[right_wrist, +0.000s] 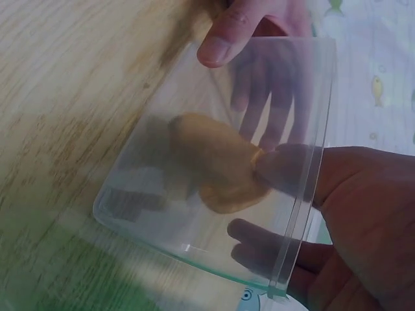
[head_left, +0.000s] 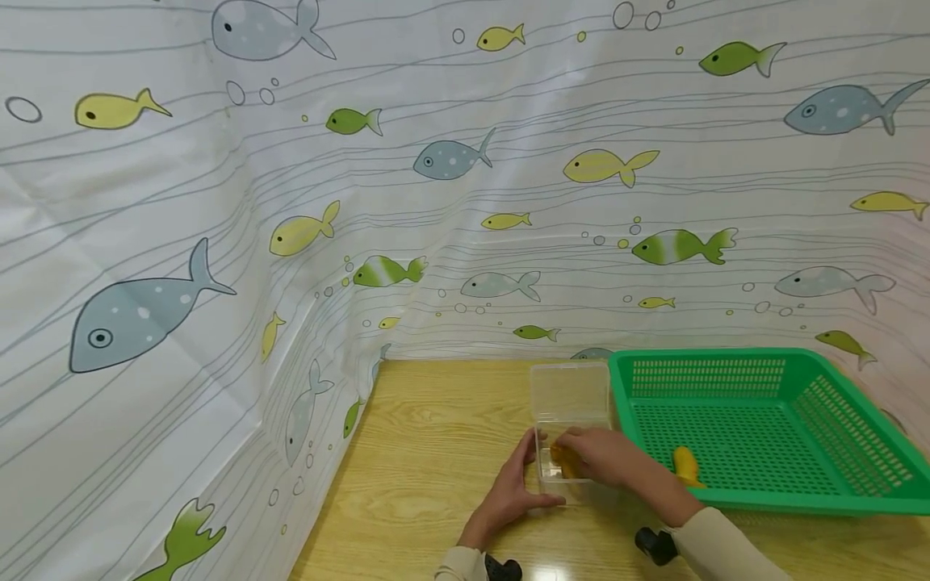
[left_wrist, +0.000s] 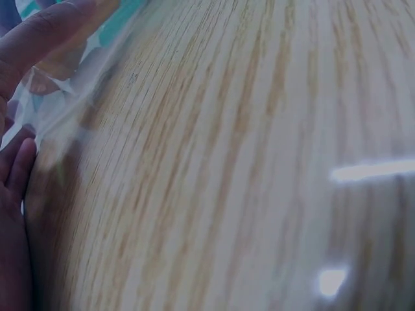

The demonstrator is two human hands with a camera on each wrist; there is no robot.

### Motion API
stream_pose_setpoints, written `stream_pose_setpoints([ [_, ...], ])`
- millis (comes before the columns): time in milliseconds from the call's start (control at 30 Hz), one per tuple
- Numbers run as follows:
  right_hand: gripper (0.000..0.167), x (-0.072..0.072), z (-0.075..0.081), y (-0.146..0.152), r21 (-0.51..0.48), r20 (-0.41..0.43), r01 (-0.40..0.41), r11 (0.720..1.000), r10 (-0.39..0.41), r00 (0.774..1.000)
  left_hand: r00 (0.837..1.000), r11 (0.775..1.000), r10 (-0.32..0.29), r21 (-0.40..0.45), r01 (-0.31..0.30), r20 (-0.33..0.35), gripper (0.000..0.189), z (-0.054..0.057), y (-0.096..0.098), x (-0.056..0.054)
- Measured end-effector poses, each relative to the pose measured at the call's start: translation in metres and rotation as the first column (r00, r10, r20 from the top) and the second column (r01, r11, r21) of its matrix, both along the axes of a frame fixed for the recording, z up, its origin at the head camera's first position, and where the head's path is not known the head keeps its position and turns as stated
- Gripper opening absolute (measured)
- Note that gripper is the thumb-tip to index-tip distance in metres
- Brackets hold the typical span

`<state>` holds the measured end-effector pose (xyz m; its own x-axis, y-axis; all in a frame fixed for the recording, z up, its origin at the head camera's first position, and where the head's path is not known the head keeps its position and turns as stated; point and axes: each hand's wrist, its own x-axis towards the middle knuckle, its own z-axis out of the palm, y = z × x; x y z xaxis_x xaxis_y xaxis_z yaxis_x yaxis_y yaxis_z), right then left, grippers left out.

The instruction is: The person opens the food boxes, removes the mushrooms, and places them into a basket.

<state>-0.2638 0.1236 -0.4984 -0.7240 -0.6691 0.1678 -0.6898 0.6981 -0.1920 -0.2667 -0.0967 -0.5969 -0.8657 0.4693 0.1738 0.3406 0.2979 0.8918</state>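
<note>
A clear plastic box stands on the table with its hinged lid raised at the back. My left hand grips the box from its left side, the thumb along the near wall and the fingers round the far side. Inside the box, my right hand holds a lumpy yellow-orange object between thumb and fingers. Through the cloudy wall in the right wrist view the object looks rounded; its exact kind is unclear. The left wrist view catches only part of the left hand against the box.
A green slotted plastic basket stands right of the box, close beside it. One yellow, curved object lies in its near left corner. Wood-grain table stretches to the left. A fish-print sheet hangs behind and along the left.
</note>
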Motion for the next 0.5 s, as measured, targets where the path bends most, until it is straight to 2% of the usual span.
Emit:
stream_pose_setpoints([
  [167, 0.021, -0.0027, 0.0005, -0.0004, -0.017, 0.037, -0.105, 0.994, 0.105, 0.994, 1.000, 1.000, 0.004, 0.004, -0.004, -0.021, 0.109, 0.0000, -0.0003, 0.0011],
  [300, 0.016, -0.0066, 0.0024, -0.0006, -0.003, 0.098, -0.168, 0.986, 0.168, 0.981, 1.000, 1.000, 0.004, -0.007, -0.004, -0.016, 0.109, 0.0004, -0.0005, 0.0022],
  [500, 0.015, -0.0103, 0.0061, -0.0015, 0.010, 0.200, -0.204, 0.979, 0.198, 0.960, 1.000, 1.000, 0.008, -0.013, -0.008, -0.023, 0.109, 0.0003, 0.0004, 0.0020],
])
